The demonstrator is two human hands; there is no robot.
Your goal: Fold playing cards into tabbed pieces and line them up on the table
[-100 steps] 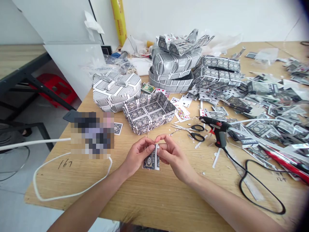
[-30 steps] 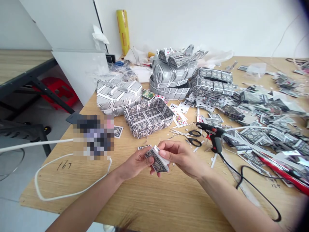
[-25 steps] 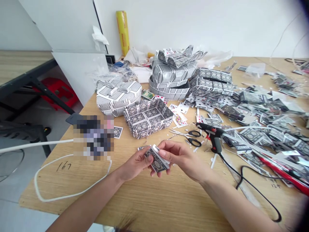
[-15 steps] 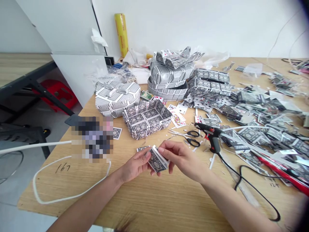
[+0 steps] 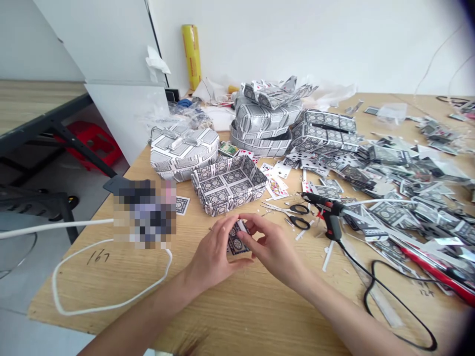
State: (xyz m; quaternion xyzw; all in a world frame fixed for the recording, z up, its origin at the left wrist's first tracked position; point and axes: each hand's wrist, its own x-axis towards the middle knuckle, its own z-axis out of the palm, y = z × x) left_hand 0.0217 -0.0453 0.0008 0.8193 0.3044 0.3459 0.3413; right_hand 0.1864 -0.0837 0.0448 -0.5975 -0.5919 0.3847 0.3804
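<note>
Between my two hands is a dark patterned playing card [image 5: 236, 242], back side up, with a white strip along its upper part; whether it is one card or several I cannot tell. My left hand [image 5: 217, 249] curves around its left side, thumb along the near edge. With thumb and fingers, my right hand [image 5: 267, 244] pinches its right side. Just beyond my hands stands an open rectangular box [image 5: 230, 185] made of folded playing cards. Scissors [image 5: 293, 213] lie to the right of the box, and a hot glue gun [image 5: 328, 210] rests farther right.
A lidded card box [image 5: 183, 151] stands back left, beside stacked card boxes [image 5: 263, 121]. Loose cards [image 5: 393, 210] cover the right side. A white cable [image 5: 111, 311] loops at left, a black cord [image 5: 401, 326] at right. A yellow roll [image 5: 191, 57] stands behind.
My left hand has turned over and its fingers now wrap the card's far left side, hiding more of it. My right hand has shifted its pinch on the card. The view has moved slightly.
</note>
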